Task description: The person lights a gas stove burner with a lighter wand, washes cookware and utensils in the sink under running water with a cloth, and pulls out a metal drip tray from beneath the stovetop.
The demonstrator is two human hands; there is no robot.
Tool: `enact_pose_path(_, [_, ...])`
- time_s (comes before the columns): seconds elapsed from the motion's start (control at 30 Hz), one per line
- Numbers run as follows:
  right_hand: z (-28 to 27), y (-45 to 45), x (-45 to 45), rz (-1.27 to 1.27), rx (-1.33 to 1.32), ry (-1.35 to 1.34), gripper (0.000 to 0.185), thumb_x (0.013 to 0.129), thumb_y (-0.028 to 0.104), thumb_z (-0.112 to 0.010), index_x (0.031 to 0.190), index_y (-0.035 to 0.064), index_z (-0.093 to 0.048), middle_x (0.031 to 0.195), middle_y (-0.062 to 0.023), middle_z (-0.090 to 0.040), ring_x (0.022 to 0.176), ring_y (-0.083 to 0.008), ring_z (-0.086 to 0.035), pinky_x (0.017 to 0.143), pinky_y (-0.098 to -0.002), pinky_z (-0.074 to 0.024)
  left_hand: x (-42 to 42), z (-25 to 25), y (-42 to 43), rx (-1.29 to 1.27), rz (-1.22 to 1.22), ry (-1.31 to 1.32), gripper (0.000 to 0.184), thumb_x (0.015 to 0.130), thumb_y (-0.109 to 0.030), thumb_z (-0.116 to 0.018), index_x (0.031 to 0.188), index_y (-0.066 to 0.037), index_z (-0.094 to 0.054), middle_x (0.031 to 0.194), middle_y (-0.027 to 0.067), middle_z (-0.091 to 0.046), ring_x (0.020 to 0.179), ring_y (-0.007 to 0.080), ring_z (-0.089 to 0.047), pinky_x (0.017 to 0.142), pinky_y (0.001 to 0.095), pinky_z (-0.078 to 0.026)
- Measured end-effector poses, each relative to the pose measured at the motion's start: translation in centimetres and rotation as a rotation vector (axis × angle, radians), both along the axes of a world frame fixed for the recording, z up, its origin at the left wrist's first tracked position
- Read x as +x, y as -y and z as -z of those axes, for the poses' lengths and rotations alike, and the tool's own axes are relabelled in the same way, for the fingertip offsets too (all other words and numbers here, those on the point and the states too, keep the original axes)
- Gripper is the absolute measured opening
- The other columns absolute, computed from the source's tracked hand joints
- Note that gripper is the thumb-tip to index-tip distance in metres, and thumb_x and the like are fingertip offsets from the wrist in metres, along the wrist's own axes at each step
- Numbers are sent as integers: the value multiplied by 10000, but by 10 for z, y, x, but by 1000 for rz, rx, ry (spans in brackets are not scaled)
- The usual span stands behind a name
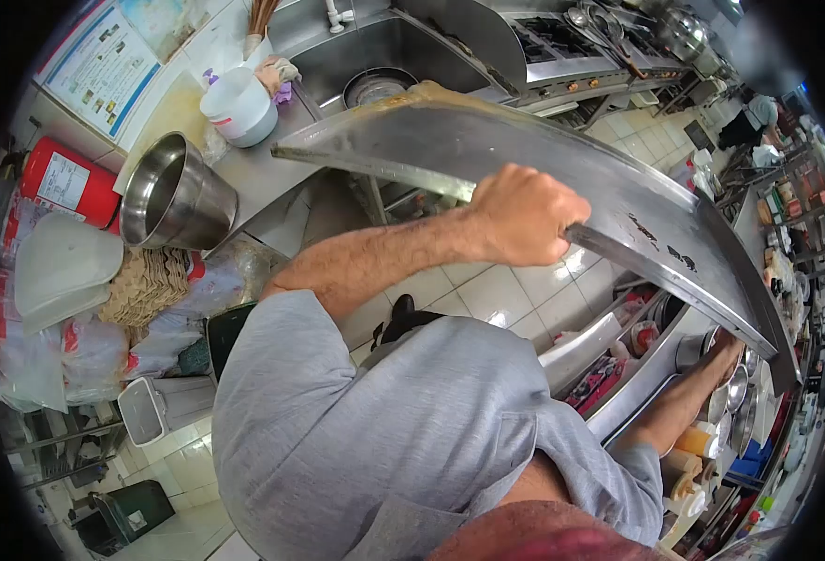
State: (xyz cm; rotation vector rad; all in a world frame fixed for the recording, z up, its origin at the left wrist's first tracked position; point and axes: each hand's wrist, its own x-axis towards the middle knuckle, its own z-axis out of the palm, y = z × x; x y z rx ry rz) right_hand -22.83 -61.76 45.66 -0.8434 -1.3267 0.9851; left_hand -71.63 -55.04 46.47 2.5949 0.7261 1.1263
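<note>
A large stainless steel panel (543,150) with raised, folded edges is held at a tilt above the floor and counter. Its surface carries wet patches and several dark stains. My left hand (529,217) is closed around the near edge, knuckles up. My right hand (726,353) reaches to the underside of the panel's right corner and appears to touch it; the fingers are hidden behind the metal. The panel's far left edge hangs close to the sink (324,70), where a round black pan (380,86) lies.
Left of the sink stand a white tub (239,107), a steel pot (174,196) and a red cylinder (71,182). A stove (571,70) is at the back. Bottles and metal bowls (738,388) crowd the right counter. Another person (754,120) stands far right.
</note>
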Motion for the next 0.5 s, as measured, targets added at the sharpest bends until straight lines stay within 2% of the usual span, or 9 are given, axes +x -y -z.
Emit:
enact_pose_path(0.1, [8, -45, 17, -287, 131, 1, 392, 843, 176, -470, 1174, -31, -440, 1075, -114, -540, 940, -197, -542, 829, -306, -432, -8, -25, -18, -1, 21, -25, 100, 561, -138, -584, 561, -89, -497, 536, 57, -506, 501, 242, -530, 451, 365, -409])
enact_pose_path(0.13, [20, -61, 20, 98, 323, 160, 410, 821, 193, -498, 1160, -33, -450, 1055, -130, -547, 940, -214, -544, 833, -332, -431, -10, -31, -28, 30, 28, 11, 154, 573, -183, -623, 561, -89, -502, 525, 55, -501, 495, 236, -524, 452, 350, -400])
enact_pose_path(0.23, [57, -112, 116, 378, 437, 32, 506, 746, 300, -529, 1117, -42, -481, 1070, -183, -545, 996, -272, -529, 887, -383, -403, -19, -61, -61, 201, 35, -32, 205, 605, -240, -672, 594, -87, -536, 530, 50, -501, 485, 220, -515, 443, 331, -383])
enact_pose_path(0.27, [48, -119, 99, 479, 407, -71, 483, 747, 271, -528, 1110, -45, -486, 1066, -176, -546, 984, -279, -533, 887, -388, -403, -21, -69, -75, 228, 69, 10, 233, 629, -276, -680, 619, -83, -550, 532, 47, -497, 478, 198, -508, 439, 317, -371])
enact_pose_path(0.3, [33, -127, 83, 581, 380, -174, 461, 748, 243, -528, 1104, -47, -492, 1061, -170, -548, 972, -286, -537, 887, -392, -404, -24, -78, -87, 198, -35, -108, 250, 637, -376, -647, 654, -137, -577, 616, 16, -568, 616, 198, -585, 553, 369, -454])
enact_pose_path(0.37, [-6, -139, 38, 684, 409, -100, 463, 786, 284, -487, 1105, -51, -496, 1087, -185, -536, 977, -312, -533, 847, -404, -441, -34, -87, -118, 532, 14, 59, 213, 657, -304, -667, 645, -116, -568, 619, 18, -556, 587, 205, -556, 539, 353, -439])
enact_pose_path(0.4, [-24, -145, 22, 760, 421, -84, 441, 784, 252, -491, 1105, -50, -500, 1090, -182, -538, 970, -313, -539, 838, -401, -448, -37, -89, -128, 639, -83, 136, 274, 651, -310, -680, 796, -104, -573, 791, 62, -539, 747, 234, -524, 662, 371, -408])
enact_pose_path(0.47, [-42, -166, 43, 712, 455, 148, 360, 773, 154, -518, 1094, -8, -536, 1048, -165, -568, 930, -298, -559, 799, -400, -471, -49, -87, -149, 898, -305, 376, 369, 625, -315, -714, 900, -111, -577, 921, 78, -522, 859, 237, -492, 754, 380, -355])
enact_pose_path(0.5, [-43, -112, 60, 704, 456, 153, 360, 773, 154, -518, 1094, -8, -536, 1048, -165, -568, 930, -298, -559, 799, -400, -471, -63, -74, -160, 871, -453, 509, 336, 640, -291, -712, 889, -112, -574, 922, 61, -531, 879, 231, -492, 777, 399, -341])
